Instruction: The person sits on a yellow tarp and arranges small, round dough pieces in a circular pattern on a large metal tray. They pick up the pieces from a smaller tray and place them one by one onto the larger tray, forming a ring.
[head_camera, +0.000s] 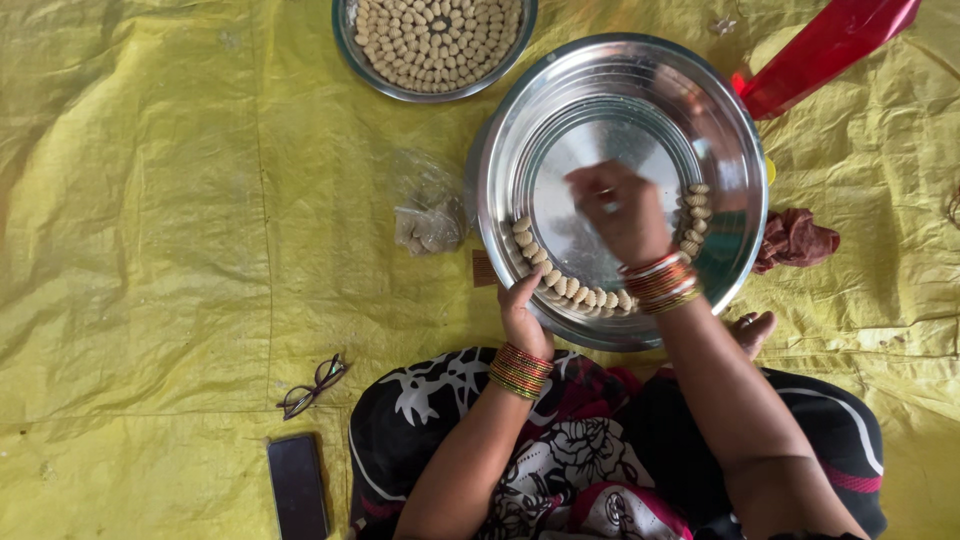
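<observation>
Two steel plates (740, 150) (350, 40); glasses (313, 386), phone (298, 487) beside left hand (522, 318).

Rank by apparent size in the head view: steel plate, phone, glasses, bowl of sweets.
1. Steel plate
2. Bowl of sweets, partly cut off by the frame
3. Phone and glasses, about alike
</observation>
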